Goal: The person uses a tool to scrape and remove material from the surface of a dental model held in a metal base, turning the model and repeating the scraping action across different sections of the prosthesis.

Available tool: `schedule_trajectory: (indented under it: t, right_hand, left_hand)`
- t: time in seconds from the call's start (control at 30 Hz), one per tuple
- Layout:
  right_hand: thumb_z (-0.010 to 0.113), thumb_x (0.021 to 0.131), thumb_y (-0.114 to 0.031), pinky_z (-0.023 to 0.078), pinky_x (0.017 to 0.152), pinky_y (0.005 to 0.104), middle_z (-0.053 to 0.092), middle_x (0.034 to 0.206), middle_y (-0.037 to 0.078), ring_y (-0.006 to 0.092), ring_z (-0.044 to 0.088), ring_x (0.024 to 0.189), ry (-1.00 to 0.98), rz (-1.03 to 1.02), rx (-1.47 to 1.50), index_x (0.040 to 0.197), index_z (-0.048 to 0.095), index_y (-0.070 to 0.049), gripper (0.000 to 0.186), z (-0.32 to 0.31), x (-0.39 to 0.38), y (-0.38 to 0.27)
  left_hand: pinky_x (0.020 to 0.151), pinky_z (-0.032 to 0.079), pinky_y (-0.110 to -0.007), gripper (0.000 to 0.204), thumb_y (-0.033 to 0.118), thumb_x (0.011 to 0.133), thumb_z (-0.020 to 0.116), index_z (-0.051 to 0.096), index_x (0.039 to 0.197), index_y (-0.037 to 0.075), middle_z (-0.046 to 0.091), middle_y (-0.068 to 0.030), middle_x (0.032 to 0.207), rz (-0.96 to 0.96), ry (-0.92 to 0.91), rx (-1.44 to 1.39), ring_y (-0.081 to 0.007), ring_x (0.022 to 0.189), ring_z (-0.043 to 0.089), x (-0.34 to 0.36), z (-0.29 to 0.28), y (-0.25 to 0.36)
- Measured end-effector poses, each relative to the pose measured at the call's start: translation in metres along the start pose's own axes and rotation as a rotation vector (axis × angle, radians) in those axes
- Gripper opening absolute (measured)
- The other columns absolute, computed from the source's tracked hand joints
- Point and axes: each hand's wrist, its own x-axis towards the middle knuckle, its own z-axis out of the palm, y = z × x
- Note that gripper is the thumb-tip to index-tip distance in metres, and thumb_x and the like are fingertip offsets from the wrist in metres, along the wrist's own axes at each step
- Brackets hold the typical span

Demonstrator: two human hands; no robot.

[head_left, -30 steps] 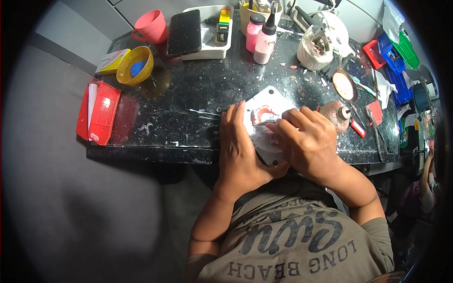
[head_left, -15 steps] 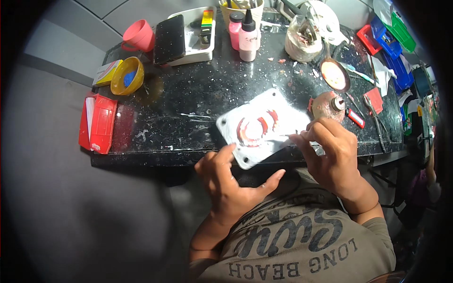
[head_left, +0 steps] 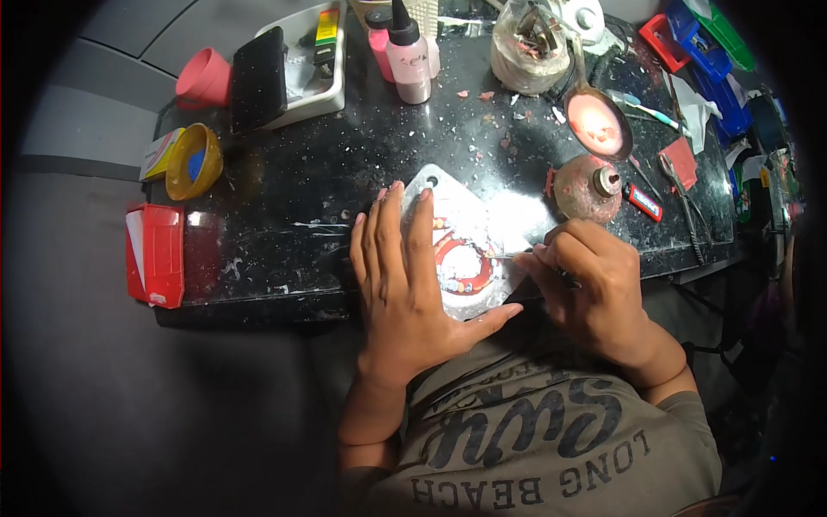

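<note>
While my left hand (head_left: pixel 401 297) lies spread wide along the left side of the pale plate (head_left: pixel 463 207), thumb out by the near edge, my right hand (head_left: pixel 594 271) has a thin tool (head_left: pixel 510 255) in a tight pinch. And left of that pinch, on the plate, sits the red ring (head_left: pixel 488 265) with its small pale pieces (head_left: pixel 466 287)! The tool's long axis runs nearly sideways, tip at the ring's right side, touching or not I can't tell; my left fingers are nearer the ring than my right ones
</note>
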Motion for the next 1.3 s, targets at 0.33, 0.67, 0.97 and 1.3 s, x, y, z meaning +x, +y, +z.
schedule_trajectory:
  t: [0.33, 0.67, 0.97, 1.3]
  right_hand:
    - [0.092, 0.089, -0.012, 0.048, 0.060, 0.0472, 0.062, 0.080, 0.009, 0.0325, 0.063, 0.069, -0.073, -0.021, 0.003, 0.083, 0.065, -0.006, 0.028, -0.003, 0.005, 0.004]
    - [0.090, 0.090, -0.016, 0.048, 0.060, 0.0432, 0.062, 0.082, 0.006, 0.0278, 0.063, 0.070, -0.033, -0.177, -0.103, 0.087, 0.070, -0.009, 0.022, 0.003, 0.008, 0.003]
    - [0.087, 0.091, -0.015, 0.051, 0.062, 0.0413, 0.064, 0.086, 0.004, 0.0250, 0.065, 0.073, -0.160, -0.252, -0.185, 0.094, 0.075, -0.009, 0.014, -0.014, 0.021, -0.003]
    - [0.086, 0.086, -0.014, 0.050, 0.066, 0.0394, 0.068, 0.095, 0.005, 0.0230, 0.065, 0.079, -0.072, -0.317, -0.256, 0.099, 0.078, -0.010, 0.015, 0.000, 0.012, 0.003]
  left_hand:
    - [0.138, 0.020, -0.069, 0.135, 0.070, 0.063, 0.099, 0.047, 0.165, -0.002, 0.050, -0.0288, 0.169, 0.130, -0.142, -0.109, -0.0472, 0.159, 0.047, 0.016, -0.008, -0.027]
    - [0.138, 0.024, -0.065, 0.140, 0.066, 0.059, 0.101, 0.043, 0.167, -0.003, 0.050, -0.0269, 0.170, 0.153, -0.141, -0.152, -0.0446, 0.157, 0.049, 0.019, -0.008, -0.031]
    - [0.136, 0.027, -0.062, 0.147, 0.060, 0.054, 0.104, 0.040, 0.169, -0.004, 0.051, -0.0264, 0.169, 0.142, -0.132, -0.182, -0.0445, 0.157, 0.049, 0.020, -0.007, -0.032]
    - [0.134, 0.030, -0.059, 0.147, 0.054, 0.050, 0.105, 0.041, 0.170, -0.003, 0.052, -0.0261, 0.169, 0.161, -0.109, -0.199, -0.0454, 0.155, 0.050, 0.020, -0.004, -0.034]
